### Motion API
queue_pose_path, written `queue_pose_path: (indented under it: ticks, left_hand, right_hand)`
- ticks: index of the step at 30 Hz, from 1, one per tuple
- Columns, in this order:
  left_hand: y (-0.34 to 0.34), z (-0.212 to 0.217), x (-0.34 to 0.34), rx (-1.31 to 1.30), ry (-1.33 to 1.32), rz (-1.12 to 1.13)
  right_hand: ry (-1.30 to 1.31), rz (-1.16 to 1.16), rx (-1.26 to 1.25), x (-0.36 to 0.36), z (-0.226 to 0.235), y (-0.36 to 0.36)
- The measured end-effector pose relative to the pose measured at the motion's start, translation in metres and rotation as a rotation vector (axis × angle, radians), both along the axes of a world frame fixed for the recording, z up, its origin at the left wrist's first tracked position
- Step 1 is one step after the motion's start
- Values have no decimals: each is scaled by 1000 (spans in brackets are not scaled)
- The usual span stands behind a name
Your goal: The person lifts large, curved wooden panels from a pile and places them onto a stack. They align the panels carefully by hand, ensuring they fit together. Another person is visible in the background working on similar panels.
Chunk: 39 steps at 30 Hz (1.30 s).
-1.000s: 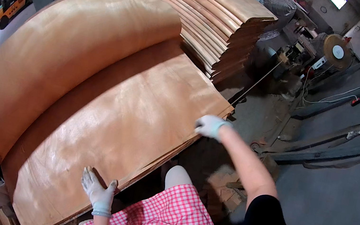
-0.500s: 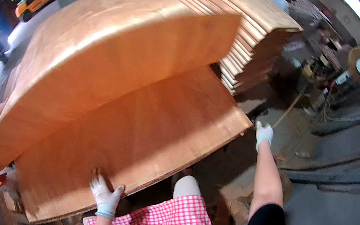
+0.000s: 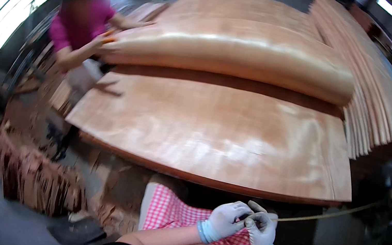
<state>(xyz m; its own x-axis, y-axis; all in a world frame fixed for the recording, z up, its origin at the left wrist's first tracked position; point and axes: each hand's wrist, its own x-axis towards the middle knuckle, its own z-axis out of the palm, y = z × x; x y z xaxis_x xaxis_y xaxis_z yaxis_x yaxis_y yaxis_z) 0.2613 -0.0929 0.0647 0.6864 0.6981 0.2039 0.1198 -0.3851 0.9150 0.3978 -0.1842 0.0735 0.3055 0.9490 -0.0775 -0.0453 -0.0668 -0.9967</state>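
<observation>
My gloved left hand (image 3: 227,220) and gloved right hand (image 3: 260,233) meet in front of my checked apron, fingers closed and touching. A thin yellowish strip (image 3: 323,216) runs from my right hand off to the right. What the left fingertips pinch is hidden. Just beyond my hands lies a broad reddish-brown wood veneer sheet (image 3: 215,131), flat on a stack. Past it, a second veneer sheet (image 3: 233,58) is bent into a roll-like fold. A co-worker in a magenta top (image 3: 83,24) has both hands at that fold's left end.
A tall pile of veneer sheets (image 3: 363,81) stands at the right. On the floor at left sits a bundle of veneer scraps (image 3: 39,179), with a dark flat piece (image 3: 77,231) beside it. Dim clutter fills the far right.
Both my hands have left the veneer's near edge area and come together at the apron. The raised sheet has folded back away from me, and my view has turned left.
</observation>
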Motion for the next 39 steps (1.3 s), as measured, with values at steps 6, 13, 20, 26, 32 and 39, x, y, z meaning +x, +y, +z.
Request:
queue_pose_path:
  ticks: [6, 13, 20, 26, 32, 39]
  left_hand:
    - [9, -36, -54, -600, -423, 290]
    - [165, -64, -262, -361, -217, 1156]
    - [277, -102, -498, -66, 284, 1465]
    - [291, -98, -506, -215, 610, 1403]
    - [296, -115, -501, -278, 552, 1365]
    - [299, -112, -514, -250, 696, 1472]
  right_hand:
    - [60, 76, 4, -70, 7, 47]
    - [-779, 239, -383, 37, -21, 83]
    - [-951, 170, -496, 103, -36, 74]
    - [-983, 210, -650, 70, -20, 95]
    - [-976, 187, -649, 104, -64, 84]
    - [-1141, 191, -788, 105, -78, 103]
